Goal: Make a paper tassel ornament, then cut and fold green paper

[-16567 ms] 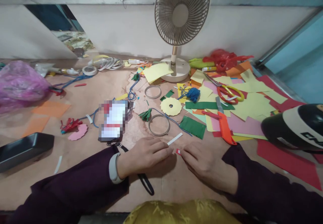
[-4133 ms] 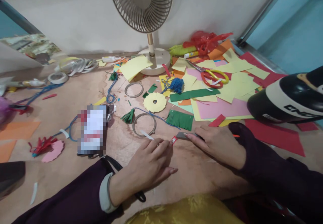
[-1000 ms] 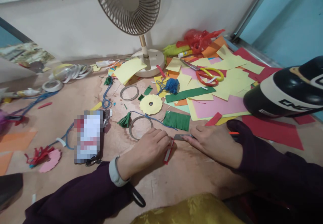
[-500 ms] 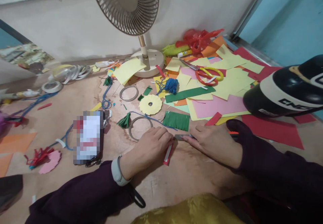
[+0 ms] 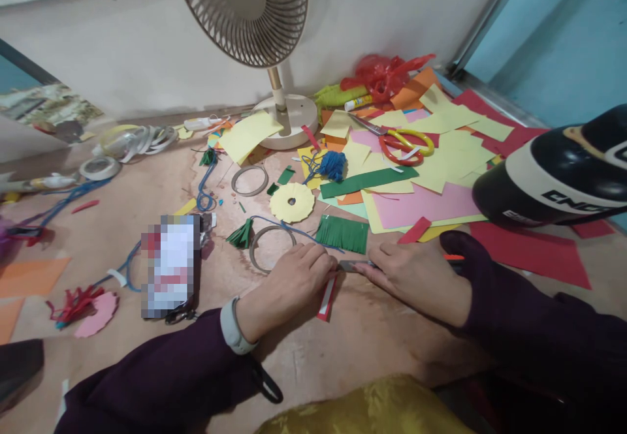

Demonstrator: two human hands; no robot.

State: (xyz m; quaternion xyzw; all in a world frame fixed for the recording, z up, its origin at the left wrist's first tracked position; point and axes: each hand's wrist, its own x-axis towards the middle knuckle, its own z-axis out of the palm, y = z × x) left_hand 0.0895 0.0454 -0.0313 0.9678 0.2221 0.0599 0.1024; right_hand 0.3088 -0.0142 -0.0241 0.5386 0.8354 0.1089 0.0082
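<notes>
My left hand (image 5: 301,274) is closed on a narrow red paper strip (image 5: 324,313) with a white band along it. The strip's lower end sticks out below my fingers, and its upper part is hidden. My right hand (image 5: 409,277) grips a box cutter, whose grey blade (image 5: 350,266) points left at my left fingertips. An orange part of its handle (image 5: 454,259) shows behind the hand. Just beyond both hands lies a fringed green paper piece (image 5: 341,234). A brown ring (image 5: 252,251) and a scalloped yellow paper disc (image 5: 292,203) are near my left hand.
A desk fan (image 5: 287,124) stands at the back. Scissors (image 5: 404,147) lie on coloured paper sheets (image 5: 450,150) at the right, beside a black-and-white bottle (image 5: 553,179). A phone (image 5: 174,264), a red tassel (image 5: 78,303) and tape rolls (image 5: 100,168) are at the left.
My left wrist and forearm have shifted slightly right. Both hands keep their holds, and the cutter's blade stays by my left fingertips.
</notes>
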